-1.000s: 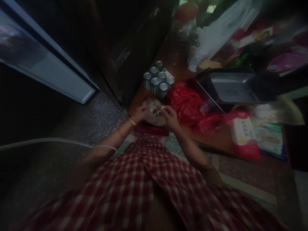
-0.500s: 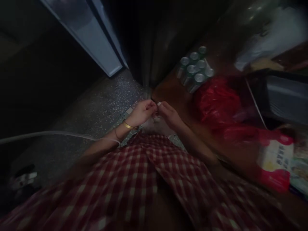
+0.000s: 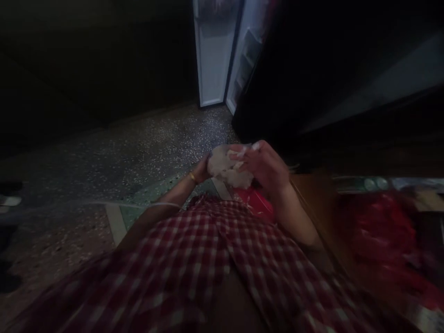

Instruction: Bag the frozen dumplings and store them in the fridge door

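A whitish, lumpy mass that looks like dough is held up in front of my waist. My left hand grips its left edge, the fingers mostly hidden behind it. On the right side, my right hand has its bent fingers over the top of the mass, and white bits show at the fingertips. That hand is a little blurred. Under the mass and my right wrist is a shiny red thing, partly covered, its kind unclear.
An open fridge door with a pale inside stands ahead over the speckled floor. A dark cabinet side rises right of it. Red plastic bags lie on the brown wooden surface. A pale cord crosses my left forearm.
My view has turned right, and the fridge door now shows in the middle. My hands were pinched close together; now they are apart with the whitish mass showing between them.
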